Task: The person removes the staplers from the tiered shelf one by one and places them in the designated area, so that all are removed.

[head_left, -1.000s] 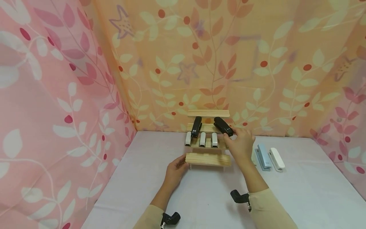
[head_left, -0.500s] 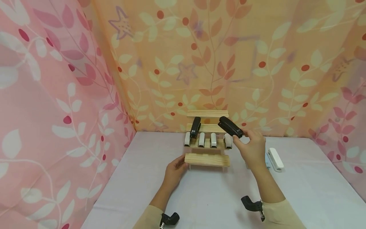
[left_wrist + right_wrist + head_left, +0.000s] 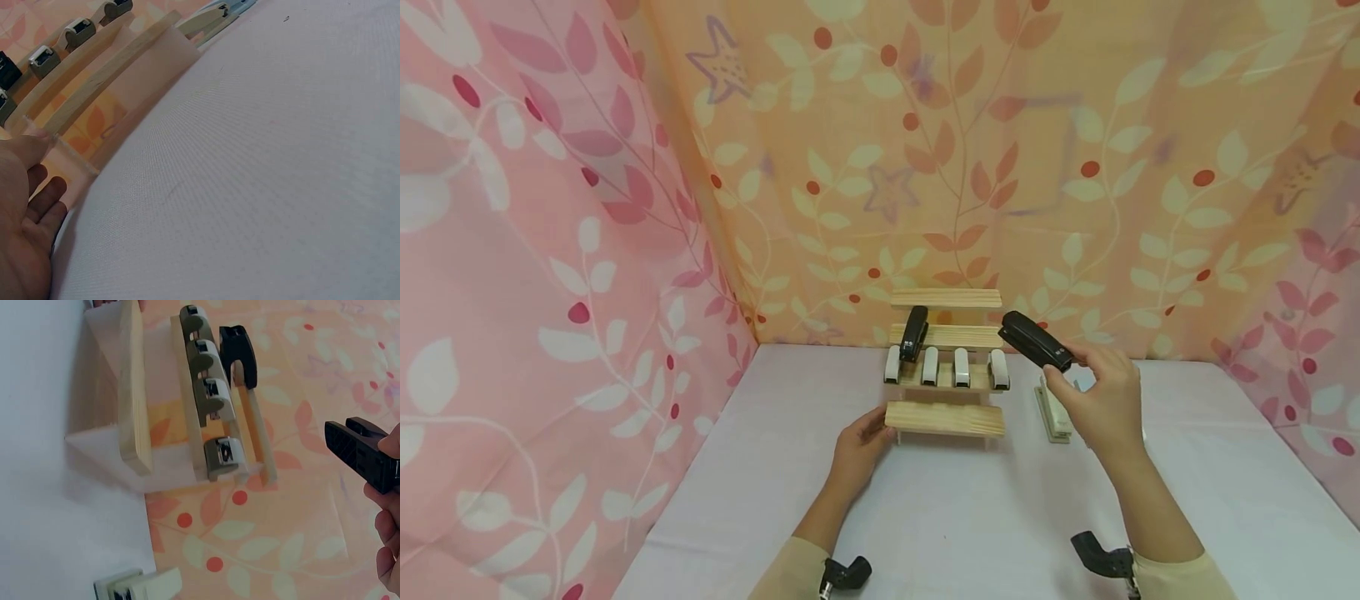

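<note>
My right hand [image 3: 1107, 404] pinches a black stapler [image 3: 1036, 340] between thumb and fingers, in the air right of the tiered wooden rack [image 3: 944, 418]. In the right wrist view this stapler [image 3: 359, 453] points toward the rack, apart from it. At the left end of the lowest step, my left hand [image 3: 859, 450] holds the rack, thumb at the step's corner in the left wrist view. A row of several small white staplers [image 3: 961, 367] occupies the second step. Another black stapler [image 3: 914, 333] leans on the step above, at the left. The top step [image 3: 946, 297] is bare.
On the white tablecloth [image 3: 955, 533], right of the rack, lies a pale green stapler [image 3: 1055, 414]. A light blue stapler [image 3: 1085, 380] is mostly hidden behind my right hand. Patterned cloth [image 3: 850, 167] stands behind the rack and at both sides.
The black stapler in my right hand has moved right, away from the third step, uncovering the rightmost white stapler and the pale green one. My left hand has stayed at the rack.
</note>
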A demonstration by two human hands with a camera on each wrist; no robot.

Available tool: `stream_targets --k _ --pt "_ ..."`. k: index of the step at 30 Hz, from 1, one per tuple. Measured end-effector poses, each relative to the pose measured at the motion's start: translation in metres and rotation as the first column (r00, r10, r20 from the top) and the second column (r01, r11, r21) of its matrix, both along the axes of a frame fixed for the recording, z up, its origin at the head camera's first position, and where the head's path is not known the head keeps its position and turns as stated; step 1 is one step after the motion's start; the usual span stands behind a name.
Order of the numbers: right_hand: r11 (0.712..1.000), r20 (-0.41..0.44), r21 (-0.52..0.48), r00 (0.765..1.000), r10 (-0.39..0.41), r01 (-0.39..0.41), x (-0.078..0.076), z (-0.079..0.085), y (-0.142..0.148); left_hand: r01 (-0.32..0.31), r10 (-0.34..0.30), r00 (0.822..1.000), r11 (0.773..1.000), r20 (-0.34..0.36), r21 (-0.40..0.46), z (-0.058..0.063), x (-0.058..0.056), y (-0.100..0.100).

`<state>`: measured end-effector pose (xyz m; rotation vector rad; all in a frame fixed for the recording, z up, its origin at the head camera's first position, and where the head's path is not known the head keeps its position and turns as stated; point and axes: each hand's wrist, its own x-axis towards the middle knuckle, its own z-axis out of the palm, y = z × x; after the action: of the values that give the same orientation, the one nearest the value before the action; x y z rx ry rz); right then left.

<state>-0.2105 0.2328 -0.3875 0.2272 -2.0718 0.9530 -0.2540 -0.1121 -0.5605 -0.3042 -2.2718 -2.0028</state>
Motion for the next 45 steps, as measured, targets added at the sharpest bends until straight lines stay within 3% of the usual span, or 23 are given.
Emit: stream_targets --k 8,18,33,38,45 --pt "0.991 -0.04 0.126 0.999 -0.029 0.034 0.017 -0.003 0.028 0.006 -0.006 1.0 1.0 -0.007 0.004 -0.001 0.0 0.002" --pt "0.983 -0.05 0.175 0.998 -0.041 0.049 0.028 -0.014 0.058 -0.022 0.021 1.0 0.998 -0.009 -0.052 0.004 0.002 0.0" --pt "0.979 0.034 0.125 0.986 -0.165 0.159 0.032 -0.029 0.091 0.009 -0.009 1.0 1.0 -0.006 -0.016 0.001 0.0 -0.002" --pt "0.976 0.026 0.101 0.98 -0.198 0.195 0.027 -0.034 0.106 0.0 -0.001 1.0 1.0 -0.023 -0.009 0.001 -0.001 -0.002" --pt "0.963 0.061 0.071 0.963 -0.263 0.258 0.025 -0.046 0.125 -0.018 0.018 1.0 0.999 0.009 -0.035 0.002 0.0 0.001"
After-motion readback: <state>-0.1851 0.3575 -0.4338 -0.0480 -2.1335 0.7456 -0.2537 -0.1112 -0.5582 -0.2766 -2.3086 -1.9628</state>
